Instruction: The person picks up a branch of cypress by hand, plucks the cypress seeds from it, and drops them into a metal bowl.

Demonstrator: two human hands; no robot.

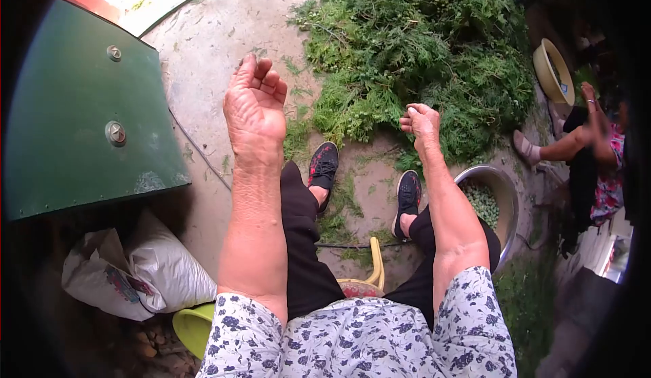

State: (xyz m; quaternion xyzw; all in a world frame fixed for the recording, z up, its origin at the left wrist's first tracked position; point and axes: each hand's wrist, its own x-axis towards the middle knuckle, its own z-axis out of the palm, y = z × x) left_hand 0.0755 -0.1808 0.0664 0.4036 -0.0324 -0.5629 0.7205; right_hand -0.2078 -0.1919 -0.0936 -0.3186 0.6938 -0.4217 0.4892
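My left hand (258,110) is raised over the concrete floor, palm turned up and fingers loosely curled. Nothing shows in its palm. Near the front edge of a big heap of green conifer sprigs (420,52) is my right hand (422,123). Its thumb and fingers are drawn together, and whatever they may pinch is too small to make out. Beside my right knee stands a metal basin (510,205) with many small pale-green cones or seeds (481,201) in it. My right forearm and leg hide part of the basin.
A green metal box (74,106) stands at left, above white sacks (166,262) and a yellow-green basin (190,327). A cable (196,148) crosses the floor. At right, another person (597,147) sits near a yellow basin (553,72). Loose sprigs lie around my shoes.
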